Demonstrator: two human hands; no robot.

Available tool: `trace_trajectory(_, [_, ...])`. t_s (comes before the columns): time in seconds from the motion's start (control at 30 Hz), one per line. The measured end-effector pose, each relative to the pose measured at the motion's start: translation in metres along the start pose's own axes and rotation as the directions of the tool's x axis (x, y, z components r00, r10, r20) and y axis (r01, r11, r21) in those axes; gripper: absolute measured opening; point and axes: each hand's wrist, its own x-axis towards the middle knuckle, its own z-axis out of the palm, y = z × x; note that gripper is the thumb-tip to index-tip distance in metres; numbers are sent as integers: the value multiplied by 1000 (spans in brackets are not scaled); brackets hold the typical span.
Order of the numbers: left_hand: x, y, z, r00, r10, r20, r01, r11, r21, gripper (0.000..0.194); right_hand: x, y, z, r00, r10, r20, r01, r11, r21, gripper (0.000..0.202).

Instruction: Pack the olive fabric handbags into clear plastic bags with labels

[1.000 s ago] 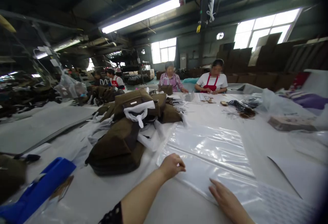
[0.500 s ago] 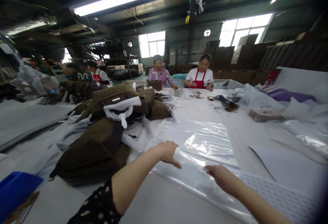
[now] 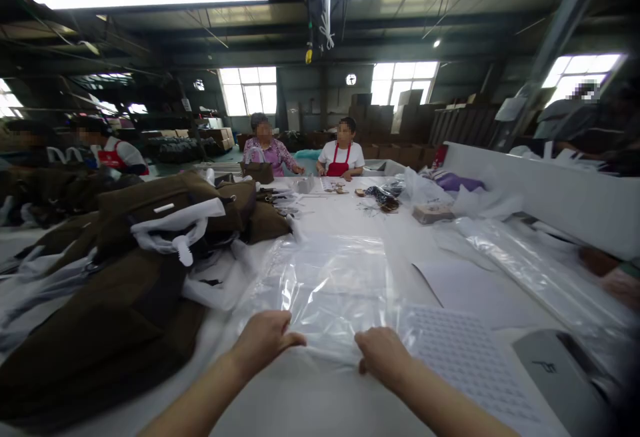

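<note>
A clear plastic bag (image 3: 333, 277) lies flat on the white table in front of me, its surface wrinkled and shiny. My left hand (image 3: 267, 338) is closed on the bag's near left part, fingers curled and thumb pointing right. At the near right part, my right hand (image 3: 383, 355) pinches the edge between thumb and fingers. The fingertips of both hands are partly hidden. Left of the bag are dark olive-brown bags (image 3: 105, 317) in a heap, their handles wrapped in white material (image 3: 175, 227).
A sheet with rows of small print (image 3: 465, 357) lies to my right, beside a grey device (image 3: 555, 370). Beyond are white paper (image 3: 470, 287), more clear plastic (image 3: 540, 270) and a small box (image 3: 433, 213). Two co-workers (image 3: 343, 153) sit across the table.
My view has turned right, so everything sits further left. My left hand has come down to the bag's near edge, and both hands now hold that edge, slightly raised.
</note>
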Motion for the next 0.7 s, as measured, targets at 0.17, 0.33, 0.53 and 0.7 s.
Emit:
trace_trajectory(0.17, [-45, 2, 32, 1000, 0, -27, 0, 1000, 10, 16, -24, -13, 21, 994, 32, -104, -20, 993, 117, 20])
trace_trajectory(0.33, [-93, -10, 36, 978, -162, -129, 116, 946, -303, 19, -62, 20, 40, 950, 147, -274, -51, 943, 328, 15])
trace_trajectory(0.53, [-136, -18, 35, 479, -878, 5, 191, 99, -977, 30, -97, 65, 62, 802, 482, -352, -61, 653, 755, 26])
trace_trajectory(0.7, [-151, -9, 60, 456, -871, 184, 35, -190, -981, 6, -106, 46, 86, 825, 545, -151, 129, 78, 989, 48])
